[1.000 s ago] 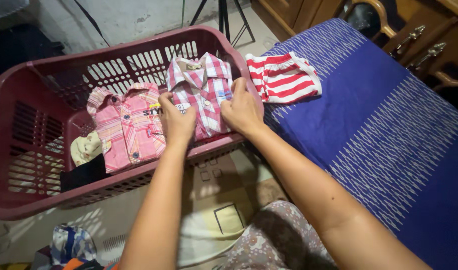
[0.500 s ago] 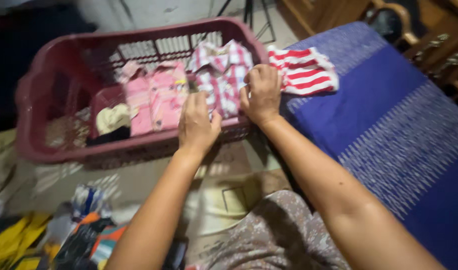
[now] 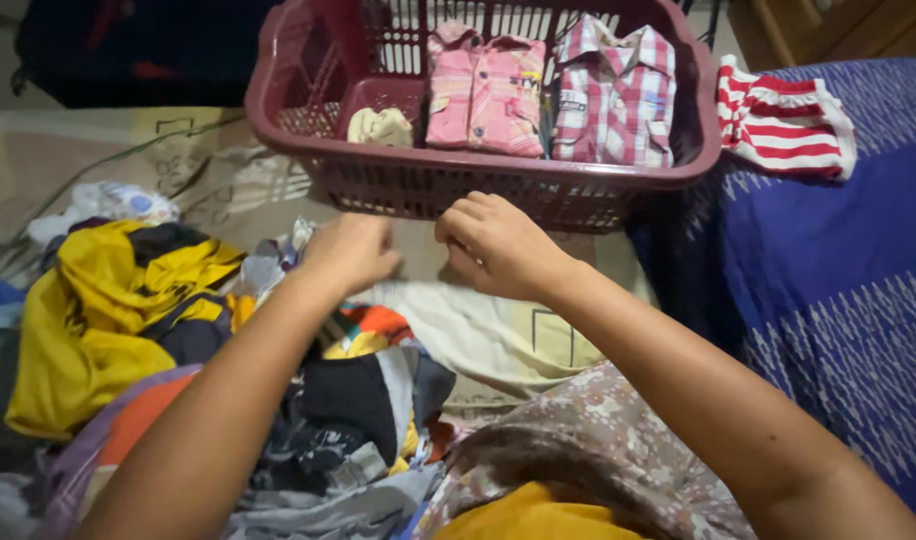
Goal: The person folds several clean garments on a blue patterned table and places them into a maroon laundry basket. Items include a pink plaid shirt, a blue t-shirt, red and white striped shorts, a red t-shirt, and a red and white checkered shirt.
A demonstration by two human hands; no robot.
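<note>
Hovering just in front of the laundry basket (image 3: 618, 195), our two hands sit side by side over the pile of loose clothes (image 3: 368, 400). We use the basket as our landmark. Our left hand (image 3: 353, 250) is nearest its front wall on the left side, fingers curled in together; whether they pinch any cloth we cannot tell. Our right hand (image 3: 498, 245) is close beside it, just below the basket's front rim, fingers (image 3: 463, 215) bent inward and loosely pressed together, holding nothing we can make out. Inside the basket lie a folded pink shirt (image 3: 483, 95), a folded red-and-white checked shirt (image 3: 613, 95) right of it, and a small cream piece (image 3: 381, 127) at the left. Right of the basket, a red-and-white striped garment (image 3: 783, 125) rests on the blue patterned bed (image 3: 838, 290). In front of the basket and to its left, a yellow garment (image 3: 88, 320) tops the heap on the floor, with a dark bag (image 3: 128, 50) left of the basket's far end
</note>
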